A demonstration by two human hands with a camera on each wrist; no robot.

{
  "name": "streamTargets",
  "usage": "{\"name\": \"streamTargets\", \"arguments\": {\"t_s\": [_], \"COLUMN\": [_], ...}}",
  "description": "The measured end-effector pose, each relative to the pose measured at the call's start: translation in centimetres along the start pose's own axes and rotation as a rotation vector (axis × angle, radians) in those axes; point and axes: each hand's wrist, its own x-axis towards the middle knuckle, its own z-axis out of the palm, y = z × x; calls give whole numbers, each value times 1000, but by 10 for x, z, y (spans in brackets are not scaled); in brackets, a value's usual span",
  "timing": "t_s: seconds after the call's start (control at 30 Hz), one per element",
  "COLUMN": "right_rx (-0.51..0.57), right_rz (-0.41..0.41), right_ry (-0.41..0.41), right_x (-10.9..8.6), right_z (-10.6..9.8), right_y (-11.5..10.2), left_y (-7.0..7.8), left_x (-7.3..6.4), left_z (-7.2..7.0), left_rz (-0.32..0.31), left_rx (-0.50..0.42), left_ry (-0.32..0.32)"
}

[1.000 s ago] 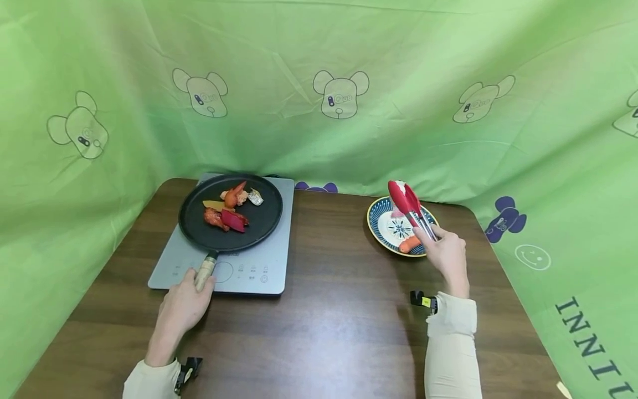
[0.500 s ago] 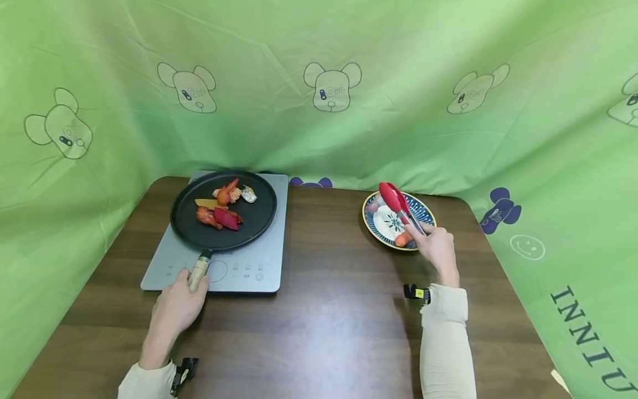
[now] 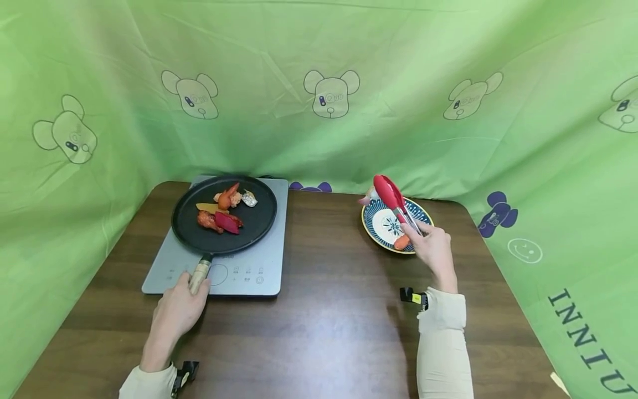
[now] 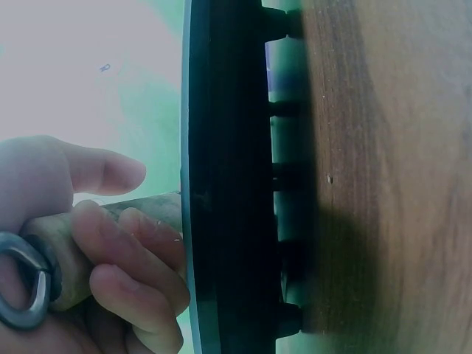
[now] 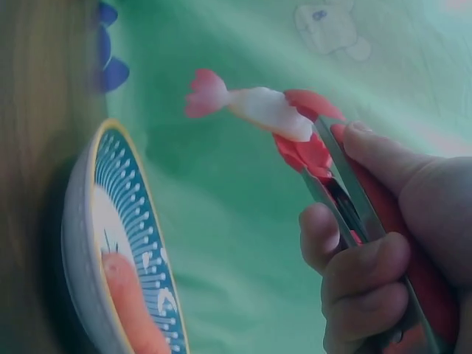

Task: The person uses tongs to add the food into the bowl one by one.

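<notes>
My left hand (image 3: 179, 310) grips the pale handle (image 3: 200, 275) of a flat black frying pan (image 3: 259, 221). My right hand (image 3: 436, 252) holds metal tongs with red tips (image 3: 390, 194), squeezed on a peeled shrimp (image 5: 262, 110) with a pink tail. The shrimp hangs in the air above the far left rim of a blue-patterned plate (image 3: 368, 224). An orange, rounded, sausage-like piece (image 5: 131, 302) lies on that plate. In the pan are a chicken wing piece (image 3: 207, 220), a dark pink slice (image 3: 227, 223), a yellow strip (image 3: 211, 208) and other food pieces.
The pan rests on a silver induction cooktop (image 3: 271, 260) at the left of the brown wooden table (image 3: 329, 321). Green printed cloth (image 3: 264, 133) hangs behind the table and along both sides.
The tongs have lowered onto the shrimp at the plate, closed on it and lifted it toward the plate's far left rim. The left hand keeps its grip on the pan handle.
</notes>
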Motion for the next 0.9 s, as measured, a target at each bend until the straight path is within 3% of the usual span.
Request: {"name": "streamTargets", "arguments": {"t_s": [0.43,0.73,0.9], "right_rx": [149,88,116], "right_rz": [-40,-173,-180], "right_ry": [-36,5,-23], "right_x": [-5,-7,-8], "right_z": [16,28,35], "right_y": [-28,-50,-59], "left_y": [-2,-1,-1], "left_x": [1,1,0], "left_z": [0,0,0], "left_rz": [8,7,3], "left_rx": [2,3,1], "left_ry": [-8,-8,-7]}}
